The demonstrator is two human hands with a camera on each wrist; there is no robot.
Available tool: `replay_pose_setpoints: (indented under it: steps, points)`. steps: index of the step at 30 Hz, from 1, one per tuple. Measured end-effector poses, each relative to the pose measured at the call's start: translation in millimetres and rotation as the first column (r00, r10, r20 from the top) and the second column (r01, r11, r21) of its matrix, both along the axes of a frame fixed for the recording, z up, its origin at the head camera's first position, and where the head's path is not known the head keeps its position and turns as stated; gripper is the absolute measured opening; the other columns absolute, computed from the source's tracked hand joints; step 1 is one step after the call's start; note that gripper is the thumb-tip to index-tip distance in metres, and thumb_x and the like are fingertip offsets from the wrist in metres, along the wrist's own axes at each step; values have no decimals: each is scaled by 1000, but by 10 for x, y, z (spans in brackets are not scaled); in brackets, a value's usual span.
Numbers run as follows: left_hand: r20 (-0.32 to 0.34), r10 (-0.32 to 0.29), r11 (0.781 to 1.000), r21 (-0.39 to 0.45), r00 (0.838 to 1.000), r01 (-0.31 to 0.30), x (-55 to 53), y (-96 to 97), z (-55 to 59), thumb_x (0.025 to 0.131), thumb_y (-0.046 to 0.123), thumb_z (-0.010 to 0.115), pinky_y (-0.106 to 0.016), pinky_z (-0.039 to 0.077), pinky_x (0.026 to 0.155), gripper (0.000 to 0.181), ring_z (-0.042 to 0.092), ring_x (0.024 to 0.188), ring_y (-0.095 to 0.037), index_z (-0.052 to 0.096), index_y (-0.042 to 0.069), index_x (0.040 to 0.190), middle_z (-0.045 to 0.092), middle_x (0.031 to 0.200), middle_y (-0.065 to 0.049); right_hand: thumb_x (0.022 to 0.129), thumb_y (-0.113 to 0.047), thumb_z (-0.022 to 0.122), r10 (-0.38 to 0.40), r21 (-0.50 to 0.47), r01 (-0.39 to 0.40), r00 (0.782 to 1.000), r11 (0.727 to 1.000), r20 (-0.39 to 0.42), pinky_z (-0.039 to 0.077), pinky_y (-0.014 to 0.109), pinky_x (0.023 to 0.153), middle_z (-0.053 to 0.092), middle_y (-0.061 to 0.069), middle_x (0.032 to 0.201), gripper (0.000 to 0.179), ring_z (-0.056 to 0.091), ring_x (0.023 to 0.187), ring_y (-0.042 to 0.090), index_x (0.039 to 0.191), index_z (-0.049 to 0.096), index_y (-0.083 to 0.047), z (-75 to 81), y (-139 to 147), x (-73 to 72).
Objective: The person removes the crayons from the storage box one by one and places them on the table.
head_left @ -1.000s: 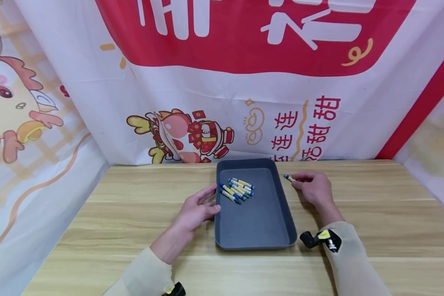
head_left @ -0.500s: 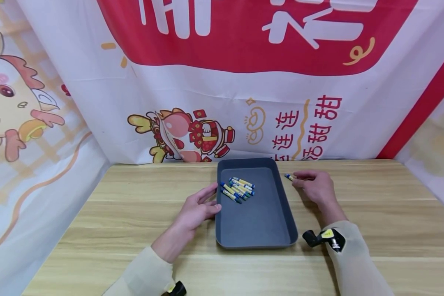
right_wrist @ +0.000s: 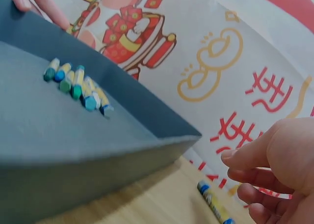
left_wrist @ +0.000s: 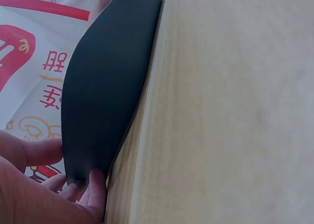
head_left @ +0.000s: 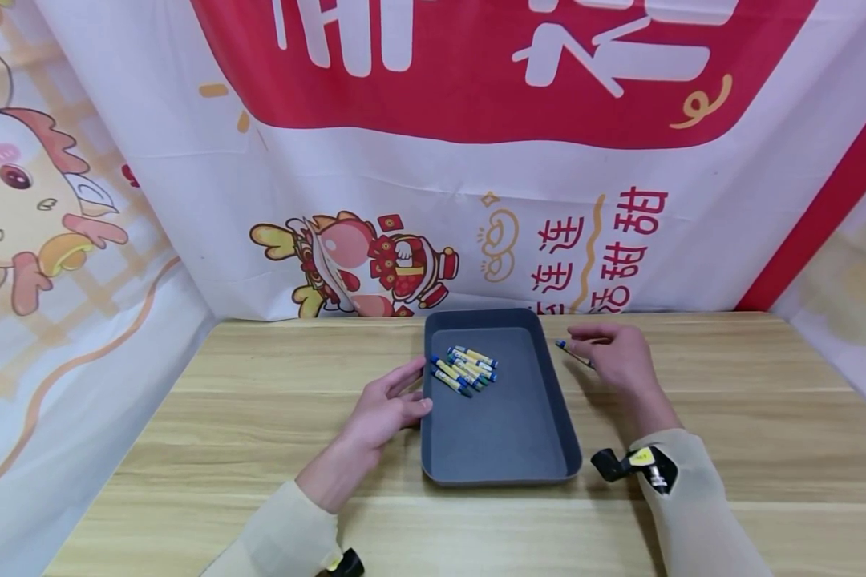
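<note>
In the head view, a dark grey rectangular tray [head_left: 505, 433] stands on the table with several yellow-wrapped crayons [head_left: 465, 370] in a small pile near its left wall. My left hand [head_left: 375, 413] rests against the tray's left side, its fingertips touching the wall and rim. A single crayon with blue ends [right_wrist: 215, 203] lies on the table just right of the tray. Close over it hovers my right hand [head_left: 621, 357], its fingers loosely bent. The right wrist view shows a gap between those fingers and the crayon, and nothing held.
The wooden table [head_left: 260, 449] runs up to a printed white and red cloth [head_left: 375, 192] hanging behind it. More printed cloth [head_left: 65, 320] hangs along the left side. The tray's raised walls stand between the crayon pile and the lone crayon.
My right hand has released the lone crayon and lifted slightly off it, leaving it on the table. The left hand and the tray have stayed where they were.
</note>
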State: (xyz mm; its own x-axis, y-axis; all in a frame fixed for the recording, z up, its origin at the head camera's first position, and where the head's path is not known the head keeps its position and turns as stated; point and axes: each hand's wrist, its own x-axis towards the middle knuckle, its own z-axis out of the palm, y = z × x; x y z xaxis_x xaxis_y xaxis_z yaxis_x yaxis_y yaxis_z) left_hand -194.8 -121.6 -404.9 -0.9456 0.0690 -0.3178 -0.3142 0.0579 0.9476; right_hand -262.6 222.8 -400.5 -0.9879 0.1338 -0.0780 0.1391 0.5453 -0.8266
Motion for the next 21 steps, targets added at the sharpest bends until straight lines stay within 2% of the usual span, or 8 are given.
replay_pose_setpoints:
  steps: [4,8,12,21]
  points:
    - [-2,0,1000,5,1000,0,2,-1,-3,97,-2,69,-44,56,110,69,57,145,-33,52,25,158,48,167,-8,102,-26,72,30,16,-29,998,999,-52,52,32,85,73,16,135,35,62,117,30,134,74,-13,76,-54,28]
    - [-11,-7,1000,7,1000,7,16,-1,7,97,-2,69,-44,56,110,69,57,145,-34,51,24,159,48,167,-9,101,-25,73,50,-3,-51,995,999,-84,50,37,95,72,15,137,36,61,126,31,134,74,-11,149,-118,55]
    - [-19,-8,1000,12,1000,8,31,2,24,96,-3,69,-45,55,111,70,56,146,-35,51,23,159,47,167,-10,101,-24,73,62,-13,-63,994,998,-93,49,39,100,72,15,138,35,62,127,32,134,74,-11,217,-188,77]
    - [-3,-1,1000,4,1000,1,16,9,25,97,-2,68,-42,57,108,69,58,144,-33,51,24,159,49,166,-9,101,-26,74,80,-44,-84,992,995,-93,48,38,99,72,15,137,35,63,123,31,132,75,-11,282,-328,101]
